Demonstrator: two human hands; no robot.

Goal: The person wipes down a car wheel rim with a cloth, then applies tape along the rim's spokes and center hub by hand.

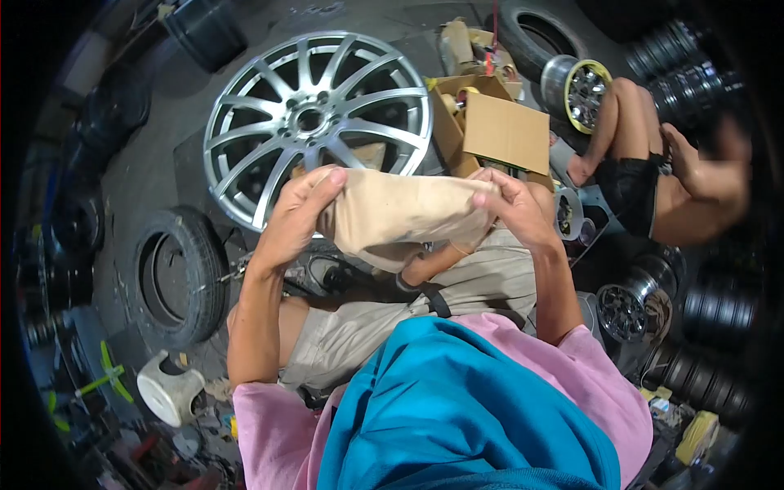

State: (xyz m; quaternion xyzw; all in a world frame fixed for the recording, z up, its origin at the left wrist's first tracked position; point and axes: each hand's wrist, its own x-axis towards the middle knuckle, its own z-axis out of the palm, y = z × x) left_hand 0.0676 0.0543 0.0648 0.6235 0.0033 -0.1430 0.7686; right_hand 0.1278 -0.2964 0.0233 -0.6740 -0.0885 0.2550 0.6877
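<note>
A beige cloth (pixel 408 206) is stretched between my two hands above my lap. On one end my left hand (pixel 300 204) is closed, its thumb lying on top. The opposite end is pinched in my right hand (pixel 523 211). Faint dark smudges mark the fabric, and its lower part hangs in a fold. Just beyond it lies a large silver multi-spoke wheel rim (pixel 309 121), face up, its near edge partly covered by the cloth and my left hand.
A cardboard box (pixel 506 135) with tape rolls stands right of the rim. A tire (pixel 175 273) and a white plastic stool (pixel 170 388) are at left. Another person (pixel 645 175) sits at right by a yellow-edged rim (pixel 586 96). Stacked dark rims (pixel 719 306) line the right side.
</note>
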